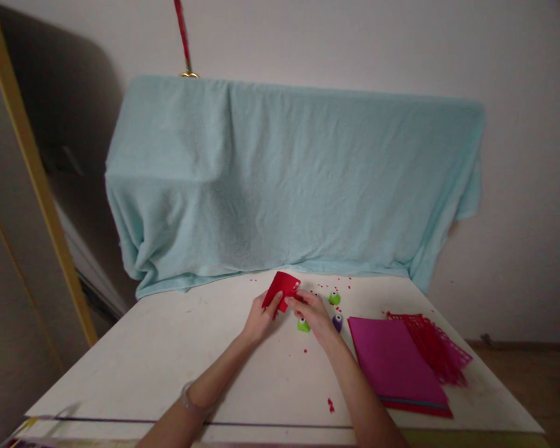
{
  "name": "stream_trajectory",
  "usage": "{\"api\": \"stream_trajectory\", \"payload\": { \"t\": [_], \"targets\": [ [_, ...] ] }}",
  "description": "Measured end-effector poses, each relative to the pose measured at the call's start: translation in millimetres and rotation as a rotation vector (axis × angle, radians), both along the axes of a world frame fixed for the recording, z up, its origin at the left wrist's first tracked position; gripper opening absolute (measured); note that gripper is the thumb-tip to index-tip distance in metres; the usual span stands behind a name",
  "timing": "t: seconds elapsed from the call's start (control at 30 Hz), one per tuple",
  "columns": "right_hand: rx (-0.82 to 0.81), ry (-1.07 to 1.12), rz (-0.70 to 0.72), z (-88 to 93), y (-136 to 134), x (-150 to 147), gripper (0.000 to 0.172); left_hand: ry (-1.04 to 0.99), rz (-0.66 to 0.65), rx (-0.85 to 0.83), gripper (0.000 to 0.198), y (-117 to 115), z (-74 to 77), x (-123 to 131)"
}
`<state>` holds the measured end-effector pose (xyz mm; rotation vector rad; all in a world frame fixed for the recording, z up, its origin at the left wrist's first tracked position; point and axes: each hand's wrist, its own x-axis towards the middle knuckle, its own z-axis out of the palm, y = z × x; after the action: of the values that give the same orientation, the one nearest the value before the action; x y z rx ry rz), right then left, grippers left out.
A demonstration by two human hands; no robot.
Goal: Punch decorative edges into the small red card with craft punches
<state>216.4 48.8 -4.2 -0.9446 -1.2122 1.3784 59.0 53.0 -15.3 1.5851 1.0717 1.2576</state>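
While the white table [191, 348] is holding flat sheets [396, 358] and holey paper [427, 348], the left hand [260, 316] and right hand [312, 310] are pinching a small red paper [280, 288] up between them. Some holes [296, 285] are showing near one corner; the rest is looking plain, maybe left to do. Punches [335, 299] are sitting nearby among red bits [331, 406].

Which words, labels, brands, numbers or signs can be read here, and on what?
None can be read.
Red paper, magenta sheet, blue cloth: no lettering visible.
Purple punch, farther green punch: dark marks on top, too small to make out.
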Motion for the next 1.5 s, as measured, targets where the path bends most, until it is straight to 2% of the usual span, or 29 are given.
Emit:
{"api": "stream_trajectory", "payload": {
  "t": [0.23, 0.63, 0.9, 1.1, 1.27, 1.5],
  "targets": [
    [0.051, -0.063, -0.004, 1.2, -2, 1, 0.033, 0.023, 0.028, 0.007, 0.046, -3, 2.5, 0],
    [0.006, -0.022, -0.059, -1.2, 0, 1, 0.040, 0.169, 0.055, 0.081, 0.050, 0, -0.2, 0],
    [0.011, 0.030, -0.015, -11.7, 6, 3, 0.033, 0.222, 0.063, 0.094, 0.055, 2, -4.1, -2],
    [-0.028, 0.006, -0.061, -11.5, 6, 2, 0.039, 0.206, 0.082, 0.083, 0.054, 2, -5.0, -1],
    [-0.046, 0.081, -0.004, -5.4, 1, -1, 0.041, 0.192, 0.045, 0.075, 0.053, 0, -3.7, 0],
    [-0.076, 0.066, 0.034, -1.6, -3, -4, 0.042, 0.117, 0.004, 0.059, 0.049, -3, -0.8, 4]
  ]
}}
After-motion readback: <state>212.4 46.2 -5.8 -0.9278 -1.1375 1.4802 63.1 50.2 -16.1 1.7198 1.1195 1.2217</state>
